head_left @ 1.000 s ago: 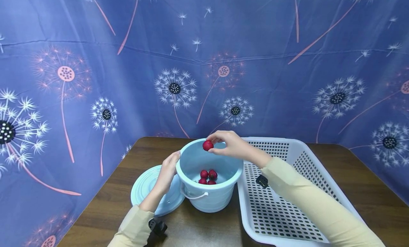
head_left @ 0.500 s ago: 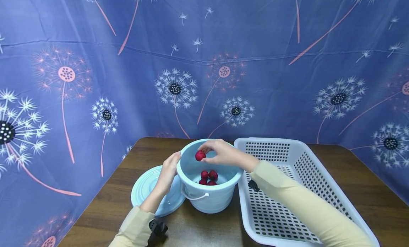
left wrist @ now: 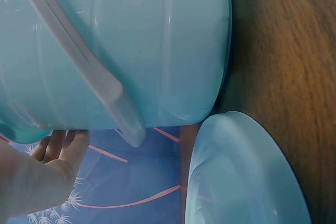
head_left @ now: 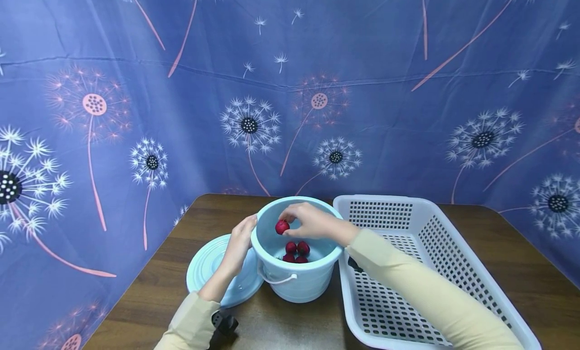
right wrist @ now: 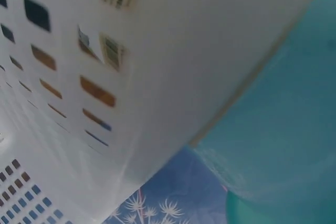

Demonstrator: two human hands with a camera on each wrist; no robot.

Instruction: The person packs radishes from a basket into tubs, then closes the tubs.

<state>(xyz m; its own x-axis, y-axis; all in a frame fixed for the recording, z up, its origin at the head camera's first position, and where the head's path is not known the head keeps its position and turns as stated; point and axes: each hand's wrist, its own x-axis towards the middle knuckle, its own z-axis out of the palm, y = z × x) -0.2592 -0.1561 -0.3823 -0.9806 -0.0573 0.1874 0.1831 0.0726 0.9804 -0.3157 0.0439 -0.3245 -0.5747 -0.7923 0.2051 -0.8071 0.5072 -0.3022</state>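
Note:
My right hand [head_left: 310, 221] pinches a small round red fruit [head_left: 282, 226] between thumb and fingers, inside the mouth of a light blue bucket [head_left: 294, 284]. Below it, several similar red fruits [head_left: 302, 248] lie on the bucket's floor. With fingers nearly straight, my left hand [head_left: 240, 243] rests against the bucket's left side, just under the rim. The left wrist view shows those fingers [left wrist: 73, 145] touching the outer wall, and the pale bail handle [left wrist: 86, 59] hanging down. The right wrist view shows neither my right hand nor the fruit.
A round light blue lid [head_left: 201, 262] lies on the wooden table [head_left: 276, 330] left of the bucket, under my left forearm. A white perforated basket [head_left: 399, 309] stands close to the bucket's right, crossed by my right sleeve. A blue dandelion-print cloth [head_left: 399, 88] hangs behind.
My right hand has moved left and down from over the bucket's rim into its mouth, carrying the red fruit. My left hand has stayed at the bucket's side.

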